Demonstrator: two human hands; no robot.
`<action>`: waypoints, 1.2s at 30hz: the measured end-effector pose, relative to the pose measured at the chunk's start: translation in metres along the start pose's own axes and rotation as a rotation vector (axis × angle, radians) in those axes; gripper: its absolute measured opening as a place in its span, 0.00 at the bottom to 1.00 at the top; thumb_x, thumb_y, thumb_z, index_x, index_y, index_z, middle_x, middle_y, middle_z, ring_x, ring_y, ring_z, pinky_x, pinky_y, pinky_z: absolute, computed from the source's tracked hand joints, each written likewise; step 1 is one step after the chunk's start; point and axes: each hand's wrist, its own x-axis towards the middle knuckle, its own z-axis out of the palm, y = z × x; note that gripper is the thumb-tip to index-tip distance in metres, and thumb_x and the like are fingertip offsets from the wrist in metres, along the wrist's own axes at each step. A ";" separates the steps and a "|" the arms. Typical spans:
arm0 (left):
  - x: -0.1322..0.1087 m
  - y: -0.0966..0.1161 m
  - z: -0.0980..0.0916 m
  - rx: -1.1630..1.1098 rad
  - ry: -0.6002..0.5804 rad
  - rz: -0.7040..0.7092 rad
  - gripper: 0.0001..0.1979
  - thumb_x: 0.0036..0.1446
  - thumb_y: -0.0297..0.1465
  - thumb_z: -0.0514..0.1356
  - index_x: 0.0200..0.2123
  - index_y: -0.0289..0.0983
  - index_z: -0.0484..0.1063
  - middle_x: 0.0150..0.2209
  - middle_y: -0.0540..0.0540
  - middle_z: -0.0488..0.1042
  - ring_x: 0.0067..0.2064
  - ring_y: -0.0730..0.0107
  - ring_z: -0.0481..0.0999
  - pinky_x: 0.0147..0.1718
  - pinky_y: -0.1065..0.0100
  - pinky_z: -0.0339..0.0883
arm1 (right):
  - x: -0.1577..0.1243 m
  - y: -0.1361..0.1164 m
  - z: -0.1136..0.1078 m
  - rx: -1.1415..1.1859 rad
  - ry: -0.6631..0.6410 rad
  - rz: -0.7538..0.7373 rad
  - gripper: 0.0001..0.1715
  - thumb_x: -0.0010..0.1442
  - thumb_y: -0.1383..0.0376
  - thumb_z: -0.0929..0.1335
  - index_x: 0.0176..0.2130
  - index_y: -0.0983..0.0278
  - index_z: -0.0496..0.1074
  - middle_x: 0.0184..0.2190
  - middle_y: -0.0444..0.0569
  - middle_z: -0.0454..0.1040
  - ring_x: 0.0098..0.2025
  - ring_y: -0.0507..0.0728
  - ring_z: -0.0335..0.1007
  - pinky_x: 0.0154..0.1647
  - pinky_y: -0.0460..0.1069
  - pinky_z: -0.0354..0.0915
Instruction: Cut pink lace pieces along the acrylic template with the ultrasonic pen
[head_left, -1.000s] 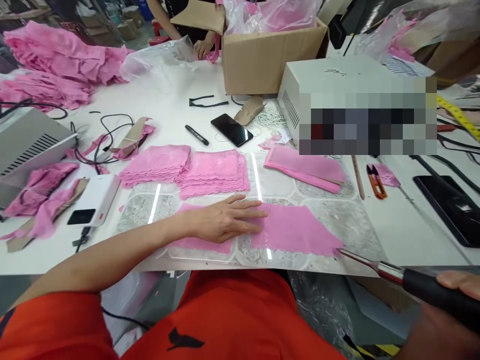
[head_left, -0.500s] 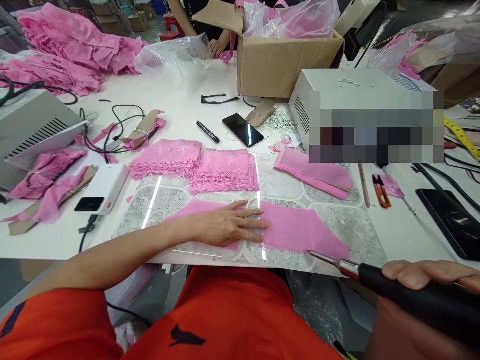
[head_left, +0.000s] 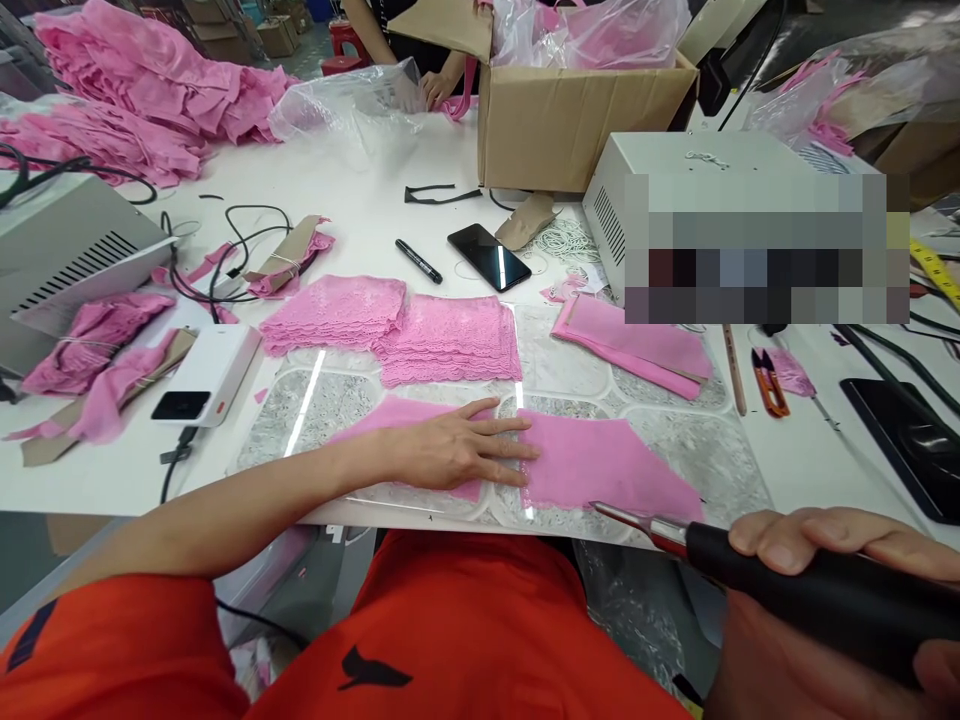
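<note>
My left hand (head_left: pixel 450 448) lies flat with its fingers spread. It presses across the gap between two flat pink fabric pieces, the right piece (head_left: pixel 600 462) and the left piece (head_left: pixel 390 410), which it partly covers. In my right hand (head_left: pixel 825 560) is a black-handled tool (head_left: pixel 787 580) with a slim pointed metal tip, like a soldering iron. Its tip meets the lower edge of the right piece. Beneath the fabric is a stone-patterned mat (head_left: pixel 697 455). Two stacks of pink lace, a left stack (head_left: pixel 334 310) and a right stack (head_left: pixel 450 335), sit just beyond.
A folded pink bundle (head_left: pixel 637 345), orange snips (head_left: pixel 770 385), a phone (head_left: pixel 489 257) and a marker (head_left: pixel 418 260) lie around the mat. A white power bank (head_left: pixel 206 375) is at left. Behind stand a grey machine box (head_left: pixel 712 150), a carton (head_left: pixel 577 120) and another person's hand (head_left: pixel 433 88).
The tool's tip has slid left along the lower edge of the right pink piece, with my right hand following. My left hand stays in place.
</note>
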 end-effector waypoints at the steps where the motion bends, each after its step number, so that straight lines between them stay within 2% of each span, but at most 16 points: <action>1: 0.001 0.000 0.000 -0.007 -0.010 0.001 0.25 0.65 0.21 0.52 0.61 0.47 0.68 0.68 0.51 0.59 0.72 0.60 0.47 0.70 0.48 0.30 | -0.001 0.000 0.003 0.003 -0.007 -0.018 0.15 0.46 0.55 0.70 0.33 0.61 0.74 0.29 0.49 0.68 0.24 0.56 0.62 0.24 0.58 0.65; 5: 0.002 -0.001 -0.002 -0.007 -0.041 0.007 0.25 0.66 0.21 0.51 0.61 0.48 0.68 0.67 0.52 0.59 0.72 0.62 0.47 0.71 0.50 0.29 | -0.007 -0.002 0.017 0.026 -0.065 -0.018 0.14 0.48 0.57 0.68 0.34 0.60 0.75 0.28 0.48 0.68 0.23 0.56 0.62 0.23 0.57 0.64; 9: 0.003 -0.001 -0.003 0.038 -0.068 0.033 0.24 0.66 0.22 0.50 0.61 0.45 0.68 0.68 0.50 0.57 0.72 0.59 0.47 0.70 0.49 0.28 | -0.014 -0.003 0.032 0.060 -0.126 0.001 0.14 0.47 0.59 0.67 0.35 0.59 0.75 0.27 0.47 0.68 0.22 0.55 0.61 0.22 0.55 0.63; 12: 0.003 -0.001 -0.004 0.063 -0.062 0.052 0.24 0.66 0.23 0.51 0.60 0.47 0.69 0.68 0.49 0.57 0.72 0.59 0.47 0.70 0.49 0.28 | -0.017 -0.002 0.038 0.076 -0.182 0.030 0.13 0.48 0.59 0.68 0.36 0.58 0.75 0.28 0.45 0.68 0.22 0.54 0.62 0.23 0.55 0.64; 20: 0.004 0.002 -0.003 0.041 0.002 0.073 0.24 0.62 0.21 0.56 0.57 0.50 0.72 0.66 0.49 0.62 0.71 0.59 0.53 0.71 0.50 0.34 | -0.020 0.001 0.038 0.127 -0.238 0.056 0.14 0.50 0.58 0.68 0.39 0.58 0.74 0.31 0.45 0.68 0.24 0.54 0.62 0.25 0.54 0.64; 27: 0.005 0.006 -0.006 -0.015 -0.009 0.076 0.27 0.59 0.20 0.59 0.56 0.52 0.72 0.67 0.50 0.60 0.70 0.58 0.54 0.71 0.49 0.34 | -0.024 -0.001 0.041 0.113 -0.232 0.087 0.14 0.52 0.59 0.67 0.39 0.58 0.73 0.32 0.45 0.67 0.26 0.54 0.63 0.28 0.54 0.65; 36: 0.003 0.005 -0.001 -0.036 0.032 0.072 0.26 0.61 0.20 0.57 0.59 0.48 0.70 0.66 0.47 0.63 0.70 0.59 0.55 0.70 0.50 0.36 | -0.021 0.005 0.038 0.115 -0.278 0.028 0.15 0.52 0.59 0.66 0.40 0.58 0.73 0.32 0.44 0.67 0.24 0.54 0.63 0.24 0.55 0.64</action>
